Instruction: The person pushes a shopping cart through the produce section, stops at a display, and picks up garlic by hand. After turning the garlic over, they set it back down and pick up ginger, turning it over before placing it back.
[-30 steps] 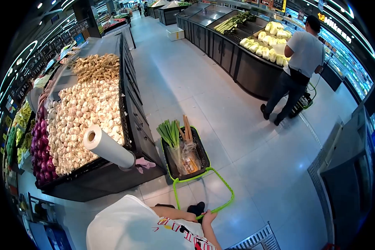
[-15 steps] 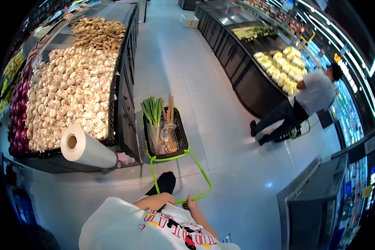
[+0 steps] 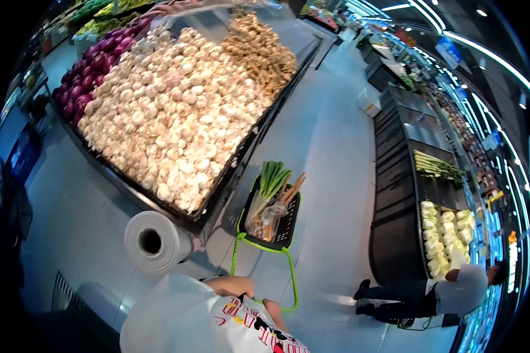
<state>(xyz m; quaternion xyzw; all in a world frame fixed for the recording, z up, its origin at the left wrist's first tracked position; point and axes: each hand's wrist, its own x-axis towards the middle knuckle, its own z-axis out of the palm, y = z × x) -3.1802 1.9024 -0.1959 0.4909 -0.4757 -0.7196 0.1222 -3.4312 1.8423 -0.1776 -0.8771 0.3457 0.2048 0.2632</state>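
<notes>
A black shopping basket (image 3: 287,226) with a green rim and a long green handle (image 3: 293,276) stands on the floor ahead of me. In it lie green onions (image 3: 272,179), long brown roots (image 3: 292,188) and a clear bag of tan produce (image 3: 266,222). My right hand (image 3: 272,307), low by my shirt, is closed around the handle's near end. Close beside it is my left hand (image 3: 247,288), in front of my body; its fingers are hidden, so its grip cannot be made out.
A garlic bin (image 3: 176,112) with red onions (image 3: 94,73) and ginger (image 3: 262,53) stands left. A plastic bag roll (image 3: 159,241) juts from its corner. At right, a person (image 3: 447,291) stands by a dark counter (image 3: 394,235) with napa cabbages (image 3: 444,235).
My view has turned and tilted, so the garlic bin looks larger and the basket sits further right in view. The handle is still in my right hand.
</notes>
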